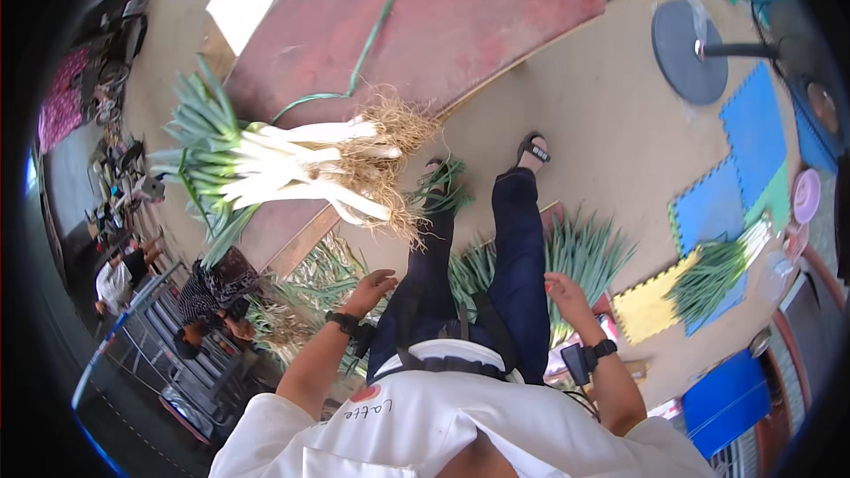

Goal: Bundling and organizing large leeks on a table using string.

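Observation:
My left hand (372, 290) is beside my left thigh, with its fingers apart and nothing in it. My right hand (569, 297) hangs by my right thigh, empty, its fingers loosely bent and apart. Ahead and to the left, a large bundle of leeks (301, 158) lies on a reddish board (460, 22), white stems and brown roots toward the right. A green cord (365, 53) runs across that board to the leeks. More green leek tops (580, 257) fan out close to my right hand, partly behind my legs. Loose leaves and trimmings (323, 288) lie near my left hand.
Another leek bunch (713, 279) rests on blue and yellow foam mats (649, 305) at right. A round black stand base (689, 51) is on the floor beyond. At left, a person in patterned clothes (208, 301) is beside a metal rack (168, 336). A blue box (726, 403) stands lower right.

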A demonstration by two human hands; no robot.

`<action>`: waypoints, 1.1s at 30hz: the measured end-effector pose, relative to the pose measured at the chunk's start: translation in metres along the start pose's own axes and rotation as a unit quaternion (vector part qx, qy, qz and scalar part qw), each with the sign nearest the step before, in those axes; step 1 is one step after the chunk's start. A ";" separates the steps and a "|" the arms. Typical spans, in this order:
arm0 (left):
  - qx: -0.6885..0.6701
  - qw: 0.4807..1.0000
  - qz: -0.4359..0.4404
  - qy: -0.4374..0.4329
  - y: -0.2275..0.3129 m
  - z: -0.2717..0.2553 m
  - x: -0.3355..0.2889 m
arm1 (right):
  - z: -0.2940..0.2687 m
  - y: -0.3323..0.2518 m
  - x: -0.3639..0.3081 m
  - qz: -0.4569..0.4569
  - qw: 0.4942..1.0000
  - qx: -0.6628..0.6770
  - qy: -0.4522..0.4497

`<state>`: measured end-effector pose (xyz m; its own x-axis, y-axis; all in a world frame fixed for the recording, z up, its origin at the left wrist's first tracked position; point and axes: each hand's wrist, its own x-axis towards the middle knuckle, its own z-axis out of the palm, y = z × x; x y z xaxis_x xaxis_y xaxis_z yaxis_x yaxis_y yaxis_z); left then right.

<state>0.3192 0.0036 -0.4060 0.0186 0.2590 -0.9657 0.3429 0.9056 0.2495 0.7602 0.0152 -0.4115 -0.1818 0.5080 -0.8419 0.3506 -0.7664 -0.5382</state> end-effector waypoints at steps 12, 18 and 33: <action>-0.014 0.992 0.090 0.086 0.108 0.049 -0.072 | -0.158 -0.055 -0.082 0.126 0.985 -0.107 -0.047; -0.055 0.968 0.170 0.174 0.129 0.032 -0.100 | -0.220 -0.168 -0.016 -0.111 0.956 -0.272 0.009; 0.284 0.846 0.248 0.377 0.279 -0.040 -0.021 | -0.091 -0.466 0.113 -0.436 0.770 -0.466 -0.015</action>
<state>0.3765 0.2646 -0.3134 -0.2386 0.8940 -0.3792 0.8683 0.3712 0.3290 0.6596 0.4652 -0.2520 -0.7383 0.6488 -0.1843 0.5869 0.4834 -0.6494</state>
